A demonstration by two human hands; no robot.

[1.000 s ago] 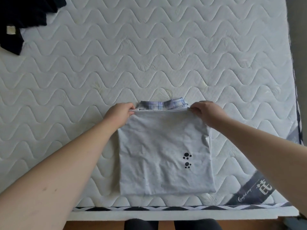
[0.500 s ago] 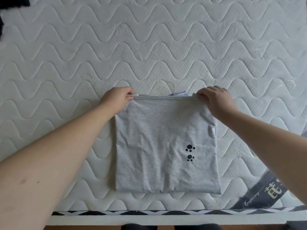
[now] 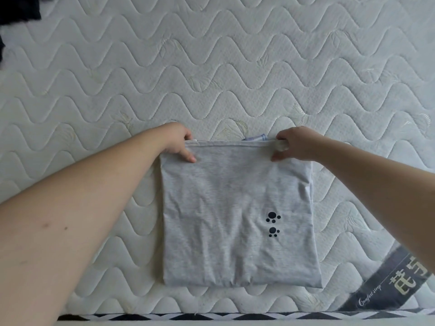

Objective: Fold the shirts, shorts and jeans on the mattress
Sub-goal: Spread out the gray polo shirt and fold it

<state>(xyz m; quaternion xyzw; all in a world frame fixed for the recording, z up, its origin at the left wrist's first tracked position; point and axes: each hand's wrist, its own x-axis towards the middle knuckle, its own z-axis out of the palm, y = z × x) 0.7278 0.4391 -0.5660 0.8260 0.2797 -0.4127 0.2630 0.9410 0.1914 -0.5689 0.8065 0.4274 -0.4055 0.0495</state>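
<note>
Head view: possibly dark clothing [image 3: 16,10], far-left corner.

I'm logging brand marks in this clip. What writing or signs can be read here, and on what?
"Comfort sleep", roughly, in small script on the grey corner label of the mattress.
Large pale characters on the same label: cut off, unreadable.
Grey shirt: two black paw prints, no words.

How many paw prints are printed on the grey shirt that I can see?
2. One paw print sits on the lower right part of the grey shirt; the second lies directly below it. More may be hidden inside the folds.
</note>
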